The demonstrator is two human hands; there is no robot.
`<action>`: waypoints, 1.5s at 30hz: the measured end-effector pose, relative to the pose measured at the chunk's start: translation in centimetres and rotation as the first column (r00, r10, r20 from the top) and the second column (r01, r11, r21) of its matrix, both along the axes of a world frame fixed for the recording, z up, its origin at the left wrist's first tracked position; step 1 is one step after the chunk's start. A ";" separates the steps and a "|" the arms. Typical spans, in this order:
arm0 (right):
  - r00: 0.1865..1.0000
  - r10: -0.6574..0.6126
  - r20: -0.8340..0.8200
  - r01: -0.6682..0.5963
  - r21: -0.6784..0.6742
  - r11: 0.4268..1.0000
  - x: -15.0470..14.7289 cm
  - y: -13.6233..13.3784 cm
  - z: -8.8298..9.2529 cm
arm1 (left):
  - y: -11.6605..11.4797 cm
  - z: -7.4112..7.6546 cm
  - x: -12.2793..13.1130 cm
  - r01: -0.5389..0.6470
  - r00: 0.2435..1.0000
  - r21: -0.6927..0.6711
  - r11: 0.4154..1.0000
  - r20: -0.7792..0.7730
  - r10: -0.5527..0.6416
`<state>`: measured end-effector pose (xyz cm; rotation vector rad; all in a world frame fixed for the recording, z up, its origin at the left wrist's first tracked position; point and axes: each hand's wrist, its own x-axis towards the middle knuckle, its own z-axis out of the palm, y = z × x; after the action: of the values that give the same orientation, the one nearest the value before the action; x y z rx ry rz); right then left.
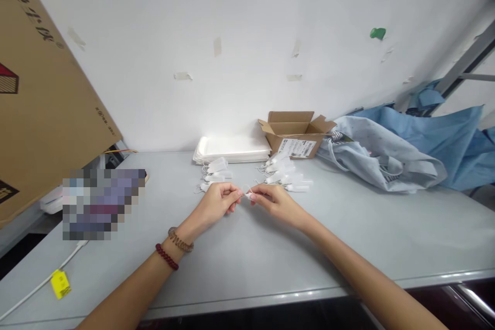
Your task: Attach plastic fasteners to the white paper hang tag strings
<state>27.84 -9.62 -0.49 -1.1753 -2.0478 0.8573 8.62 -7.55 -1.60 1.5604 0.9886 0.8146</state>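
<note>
Above the middle of the grey table, my left hand (pixel 220 200) and my right hand (pixel 276 203) nearly meet, each in a pinch. Between their fingertips runs a thin white string (pixel 247 188) with a small loop and a small white end piece by the right fingertips. Fingers hide part of it. Just behind my left hand lie several small translucent plastic tubes (pixel 217 165) with white strings. A second group of such tubes (pixel 298 185) lies behind my right hand.
A stack of white envelopes or sheets (pixel 235 148) and an open small carton (pixel 296 139) stand by the wall. Light blue cloth (pixel 390 154) is heaped at right. A large cardboard box (pixel 50 93) leans at left, near a white cable (pixel 33 291) with a yellow tag (pixel 61 283).
</note>
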 end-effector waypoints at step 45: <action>0.998 -0.034 -0.046 0.033 -0.022 0.999 0.0 0.2 -0.9 | -0.3 -0.8 0.2 0.074 0.993 0.062 0.995 -0.101 -0.068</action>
<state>27.89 -9.37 -1.39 -1.1867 -1.9804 0.8838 8.85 -7.87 -2.37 1.6965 0.9800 0.7323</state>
